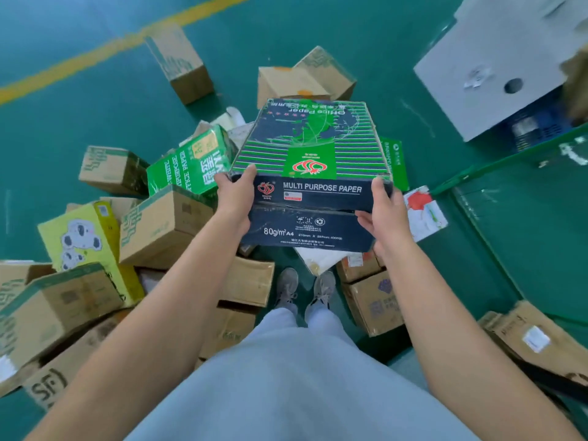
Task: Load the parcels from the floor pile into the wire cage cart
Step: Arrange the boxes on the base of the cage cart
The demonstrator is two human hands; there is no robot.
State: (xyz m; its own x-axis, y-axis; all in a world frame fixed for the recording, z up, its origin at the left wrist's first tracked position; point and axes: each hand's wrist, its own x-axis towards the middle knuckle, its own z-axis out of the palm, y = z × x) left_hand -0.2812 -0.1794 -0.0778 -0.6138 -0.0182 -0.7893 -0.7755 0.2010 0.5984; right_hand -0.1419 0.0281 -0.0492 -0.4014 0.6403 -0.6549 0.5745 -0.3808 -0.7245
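Head view, items by size. Green floor [79, 116], crossed by a yellow line [95, 55] at upper left. Floor pile [152, 227] of cardboard parcels, spread left, ahead and right around the person's shoes [305, 288]. Grey flat board [496, 68] at upper right, lying over a blue crate [537, 125]; green rail [509, 160] just beside it. Paper box [310, 173], dark blue and green, printed "MULTI PURPOSE PAPER", held up off the floor above the pile, in front of the person. Green office-paper carton [191, 163], tilted in the pile left of the held box. Left hand [235, 198]: grips the box's near-left corner, thumb on top. Right hand [386, 214]: grips the near-right corner, thumb on top, fingers curled across the front.
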